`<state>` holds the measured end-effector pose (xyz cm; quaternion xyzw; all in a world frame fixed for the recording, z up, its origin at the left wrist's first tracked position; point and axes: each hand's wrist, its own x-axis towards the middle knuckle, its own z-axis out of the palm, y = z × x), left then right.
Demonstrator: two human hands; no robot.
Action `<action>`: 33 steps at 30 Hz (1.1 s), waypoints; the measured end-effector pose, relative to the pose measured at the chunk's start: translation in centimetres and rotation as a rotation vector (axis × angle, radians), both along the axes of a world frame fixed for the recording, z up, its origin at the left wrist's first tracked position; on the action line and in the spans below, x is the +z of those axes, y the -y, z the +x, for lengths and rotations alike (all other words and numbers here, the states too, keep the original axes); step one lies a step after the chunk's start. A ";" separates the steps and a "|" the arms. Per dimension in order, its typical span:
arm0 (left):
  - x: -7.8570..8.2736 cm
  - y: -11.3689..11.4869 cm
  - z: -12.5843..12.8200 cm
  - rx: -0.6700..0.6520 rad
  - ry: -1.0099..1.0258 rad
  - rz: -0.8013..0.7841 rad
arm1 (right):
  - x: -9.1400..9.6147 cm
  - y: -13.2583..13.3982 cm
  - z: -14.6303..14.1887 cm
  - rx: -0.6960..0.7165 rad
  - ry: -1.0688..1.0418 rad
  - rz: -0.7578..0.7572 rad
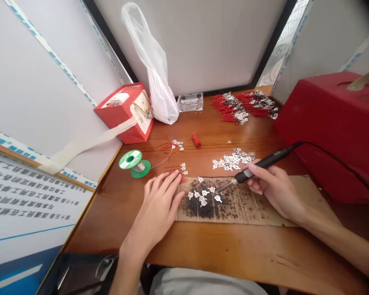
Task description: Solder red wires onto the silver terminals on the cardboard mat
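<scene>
My right hand [272, 186] is closed around a black soldering iron [260, 166], its tip touching a small metal tab [217, 198] on a scorched cardboard pad [252, 205]. Several silver tabs [203, 196] lie in a cluster on the pad. My left hand [158, 207] rests flat on the wooden table [221, 246], fingers stretched out toward the pad's left edge, right by short red wires [182, 179]. A green spool of solder wire [133, 162] stands to the left, its strand running toward the red wires.
A loose pile of silver tabs [233, 159] lies behind the pad. Bundles of red wires with tabs [244, 106] sit at the back. A glass dish [190, 102], white plastic bag [155, 69], small red box [127, 110] and large red box [335, 127] surround the table.
</scene>
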<state>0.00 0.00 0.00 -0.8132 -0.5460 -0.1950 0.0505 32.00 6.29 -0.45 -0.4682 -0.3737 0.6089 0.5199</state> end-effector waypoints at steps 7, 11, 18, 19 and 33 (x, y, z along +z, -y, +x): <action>0.1 2.7 0.1 0.012 0.006 0.093 | 0.0 0.1 0.0 -0.012 0.021 -0.048; 0.5 3.4 0.5 0.012 0.002 0.137 | 0.3 0.2 -0.1 -0.042 0.032 -0.058; 0.6 4.4 0.0 -0.042 0.041 0.142 | 0.9 0.5 -0.5 -0.115 0.045 -0.077; 0.5 4.4 -0.1 -0.045 0.054 0.138 | 0.9 0.5 -0.5 -0.121 0.046 -0.080; 1.0 1.8 0.8 -0.097 0.222 0.130 | 1.3 0.0 -0.1 -0.069 -0.015 -0.068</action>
